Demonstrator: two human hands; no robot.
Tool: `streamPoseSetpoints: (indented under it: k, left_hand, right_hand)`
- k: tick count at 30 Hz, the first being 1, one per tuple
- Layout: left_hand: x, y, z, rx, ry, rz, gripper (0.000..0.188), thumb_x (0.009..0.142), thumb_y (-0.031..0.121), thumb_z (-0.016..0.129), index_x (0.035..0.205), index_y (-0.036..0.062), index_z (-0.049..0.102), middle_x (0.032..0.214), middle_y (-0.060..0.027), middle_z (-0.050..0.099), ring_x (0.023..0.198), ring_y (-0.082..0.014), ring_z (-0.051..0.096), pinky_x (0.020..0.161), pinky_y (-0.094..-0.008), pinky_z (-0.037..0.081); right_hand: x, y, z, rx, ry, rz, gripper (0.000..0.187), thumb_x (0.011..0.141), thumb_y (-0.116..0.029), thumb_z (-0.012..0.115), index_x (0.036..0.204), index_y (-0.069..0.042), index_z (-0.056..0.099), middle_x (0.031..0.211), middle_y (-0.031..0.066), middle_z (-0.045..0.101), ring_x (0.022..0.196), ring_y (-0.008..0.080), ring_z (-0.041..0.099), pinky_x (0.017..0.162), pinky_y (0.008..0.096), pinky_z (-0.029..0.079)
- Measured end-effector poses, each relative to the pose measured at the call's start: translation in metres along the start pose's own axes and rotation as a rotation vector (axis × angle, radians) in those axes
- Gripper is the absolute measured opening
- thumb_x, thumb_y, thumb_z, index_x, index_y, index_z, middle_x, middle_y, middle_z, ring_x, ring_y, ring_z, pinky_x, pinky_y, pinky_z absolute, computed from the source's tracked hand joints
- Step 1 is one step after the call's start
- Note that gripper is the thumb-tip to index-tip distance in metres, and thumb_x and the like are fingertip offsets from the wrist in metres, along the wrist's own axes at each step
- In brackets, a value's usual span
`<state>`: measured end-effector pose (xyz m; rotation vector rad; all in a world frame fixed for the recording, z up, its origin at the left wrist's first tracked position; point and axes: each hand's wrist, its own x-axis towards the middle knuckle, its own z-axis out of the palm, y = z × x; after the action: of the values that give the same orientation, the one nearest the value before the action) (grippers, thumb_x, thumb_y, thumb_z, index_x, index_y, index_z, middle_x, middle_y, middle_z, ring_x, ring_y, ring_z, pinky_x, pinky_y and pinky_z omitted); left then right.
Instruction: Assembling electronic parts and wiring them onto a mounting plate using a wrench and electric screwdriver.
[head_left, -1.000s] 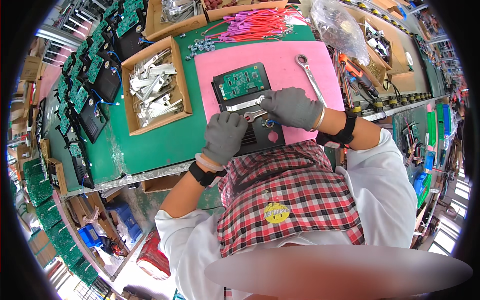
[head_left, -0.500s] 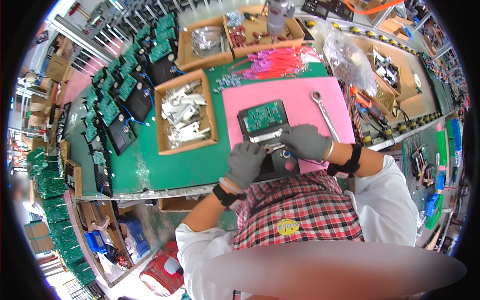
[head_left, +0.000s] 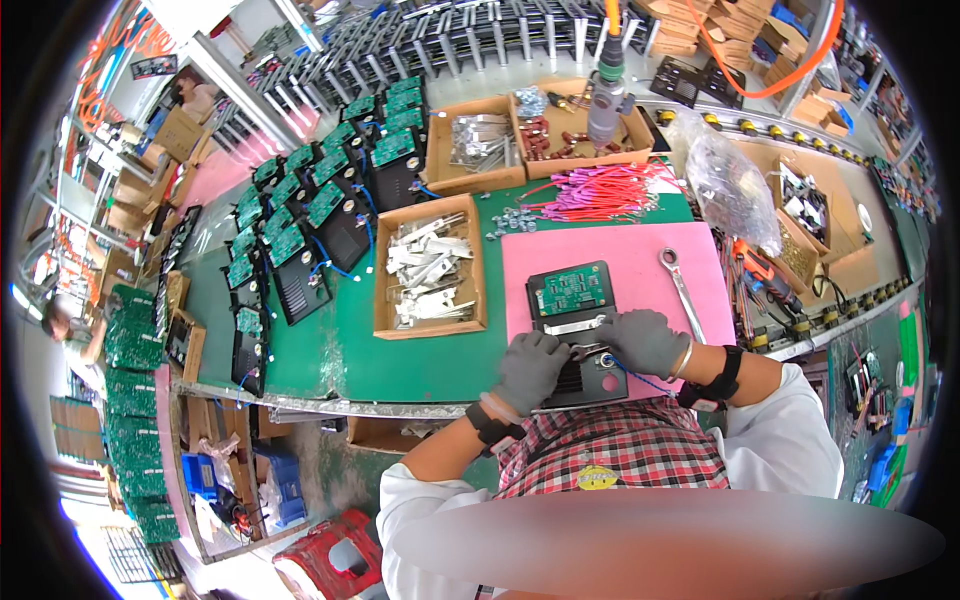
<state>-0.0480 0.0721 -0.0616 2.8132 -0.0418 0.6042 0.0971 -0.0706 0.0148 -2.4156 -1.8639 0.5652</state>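
A black panel (head_left: 590,384) with a green circuit board (head_left: 574,290) on its far half lies on the pink mat (head_left: 640,258). Across its middle is a pale metal strip (head_left: 574,326). My gloved left hand (head_left: 530,370) is at the panel's left edge, fingers curled at a small metal piece whose kind I cannot make out. On the right, my gloved right hand (head_left: 645,342) bends its fingers down at the end of the strip; its fingertips are partly hidden. A blue wire (head_left: 640,377) runs from the panel beneath that hand. A ratchet wrench (head_left: 682,293) lies right of the panel.
A carton of pale metal parts (head_left: 432,265) stands left of the mat. Beyond are red-pink wires (head_left: 600,193), two more cartons and a hanging power driver (head_left: 606,110). Panels with boards (head_left: 325,203) line the bench's left side. An orange-handled tool (head_left: 752,260) lies right.
The view has shifted, so the bench appears lower and further right. Both hands stay at the panel, the left with its fingers still curled at the metal piece.
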Motion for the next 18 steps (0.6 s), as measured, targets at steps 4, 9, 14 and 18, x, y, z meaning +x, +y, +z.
streamPoseSetpoints:
  k: [4, 9, 14, 18]
  left_hand:
    - [0.0, 0.0, 0.003, -0.006, 0.042, 0.02, 0.016, 0.07, 0.011, 0.057, 0.084, 0.0145, 0.063, 0.076, -0.0013, 0.056, 0.074, -0.0195, 0.055, 0.066, -0.0335, 0.043]
    - [-0.002, -0.001, 0.005, -0.017, 0.058, 0.017, 0.012, 0.07, 0.013, 0.058, 0.081, 0.0122, 0.063, 0.077, -0.0014, 0.057, 0.075, -0.0195, 0.055, 0.066, -0.0334, 0.043]
    - [-0.002, -0.001, 0.004, -0.031, 0.068, 0.002, 0.012, 0.069, 0.012, 0.058, 0.081, 0.0126, 0.063, 0.077, -0.0011, 0.056, 0.074, -0.0196, 0.055, 0.066, -0.0335, 0.043]
    - [-0.002, -0.001, 0.005, -0.032, 0.095, 0.007, 0.013, 0.068, 0.011, 0.059, 0.081, 0.0134, 0.063, 0.077, -0.0006, 0.056, 0.074, -0.0194, 0.055, 0.065, -0.0334, 0.043]
  right_hand:
    - [0.002, 0.005, 0.003, -0.091, 0.014, -0.022, 0.019, 0.077, -0.016, 0.052, 0.094, -0.009, 0.058, 0.09, 0.0087, 0.057, 0.075, 0.0274, 0.061, 0.056, 0.0401, 0.049]
    - [0.003, 0.004, 0.01, -0.175, -0.015, -0.024, 0.022, 0.076, -0.017, 0.054, 0.095, -0.009, 0.059, 0.094, 0.0095, 0.055, 0.075, 0.0279, 0.062, 0.055, 0.0414, 0.05]
    - [0.006, -0.004, 0.0, -0.147, -0.082, 0.02, 0.019, 0.075, -0.014, 0.054, 0.093, -0.01, 0.059, 0.088, 0.0107, 0.057, 0.076, 0.0282, 0.062, 0.056, 0.0421, 0.05]
    - [0.007, -0.002, -0.003, -0.061, -0.026, -0.032, 0.019, 0.075, -0.013, 0.053, 0.093, -0.009, 0.059, 0.086, 0.0114, 0.058, 0.076, 0.0285, 0.062, 0.056, 0.0421, 0.05]
